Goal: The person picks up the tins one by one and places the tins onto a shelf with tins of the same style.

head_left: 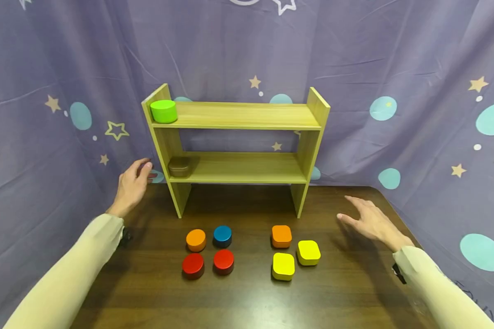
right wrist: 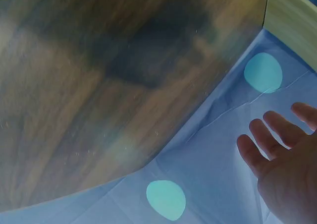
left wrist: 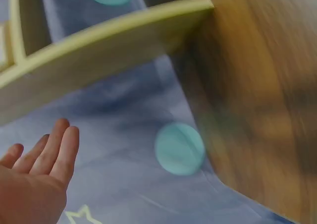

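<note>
The wooden shelf [head_left: 240, 168] stands at the back of the desk [head_left: 243, 304]. It has 2 boards. A green round block [head_left: 163, 112] sits at the left end of the top board, and a brown see-through box [head_left: 179, 167] sits at the left end of the lower board. The left hand [head_left: 132, 183] is up beside the shelf's left side, not touching it. Its fingers are loose and a bit bent, and it has nothing in it. The right hand [head_left: 370, 220] is over the desk's right side, spread open with nothing in it.

In front of the shelf, on the left, are an orange round block [head_left: 195, 240], a blue round block [head_left: 222, 236] and 2 red round blocks [head_left: 193, 266]. On the right are an orange square block [head_left: 281, 236] and 2 yellow square blocks [head_left: 283, 266]. Behind hangs a purple cloth [head_left: 230, 55] with stars and blue spots.
</note>
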